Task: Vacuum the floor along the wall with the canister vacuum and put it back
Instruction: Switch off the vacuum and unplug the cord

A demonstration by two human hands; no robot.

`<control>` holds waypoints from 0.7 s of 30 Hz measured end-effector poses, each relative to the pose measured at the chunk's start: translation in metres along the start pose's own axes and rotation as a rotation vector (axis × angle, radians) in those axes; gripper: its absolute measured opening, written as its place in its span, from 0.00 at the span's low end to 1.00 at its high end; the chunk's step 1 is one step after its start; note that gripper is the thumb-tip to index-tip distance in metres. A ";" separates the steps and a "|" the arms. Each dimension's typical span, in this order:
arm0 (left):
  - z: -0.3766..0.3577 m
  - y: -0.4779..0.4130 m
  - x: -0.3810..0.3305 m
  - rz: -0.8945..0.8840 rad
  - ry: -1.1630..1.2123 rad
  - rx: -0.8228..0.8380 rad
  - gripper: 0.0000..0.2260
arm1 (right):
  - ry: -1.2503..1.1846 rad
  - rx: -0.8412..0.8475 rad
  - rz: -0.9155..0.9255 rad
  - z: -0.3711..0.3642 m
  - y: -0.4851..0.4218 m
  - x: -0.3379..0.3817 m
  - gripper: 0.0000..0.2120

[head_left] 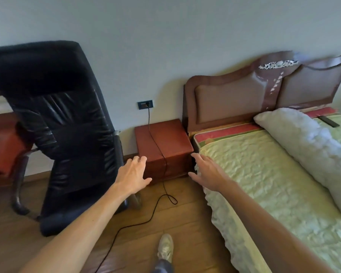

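No canister vacuum shows in the head view. A black power cord [156, 142] is plugged into a dark wall socket [145, 104], runs down over a red-brown nightstand [165, 140] and snakes across the wooden floor [185, 217] toward the bottom edge. My left hand [133, 174] reaches forward with fingers spread, in front of the nightstand's left front corner, holding nothing. My right hand [207, 174] is stretched out beside the nightstand's right front corner, at the bed's edge, fingers apart and empty.
A black leather office chair [67, 125] stands left, close to the nightstand. A bed [264, 174] with green cover, pillow [307, 146] and brown headboard [244, 91] fills the right. A red-brown table [2, 146] sits far left. My shoe [165, 247] is on the floor.
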State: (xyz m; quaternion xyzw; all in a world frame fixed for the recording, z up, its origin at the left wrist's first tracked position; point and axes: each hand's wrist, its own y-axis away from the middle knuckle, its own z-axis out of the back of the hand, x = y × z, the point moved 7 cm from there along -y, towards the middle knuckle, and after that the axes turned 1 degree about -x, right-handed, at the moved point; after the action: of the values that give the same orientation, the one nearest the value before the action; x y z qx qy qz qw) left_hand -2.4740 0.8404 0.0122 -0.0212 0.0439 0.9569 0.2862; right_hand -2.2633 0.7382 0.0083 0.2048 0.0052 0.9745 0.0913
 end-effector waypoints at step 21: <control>-0.013 -0.283 0.093 0.196 0.110 0.043 0.30 | 0.051 0.097 0.108 0.001 -0.336 -0.020 0.32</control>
State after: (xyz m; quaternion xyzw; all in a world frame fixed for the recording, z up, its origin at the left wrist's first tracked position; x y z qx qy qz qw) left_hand -2.3955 1.1252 -0.0275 -0.0630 0.0818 0.9766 0.1886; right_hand -2.1860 1.0655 -0.0145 0.1843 0.0438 0.9815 0.0281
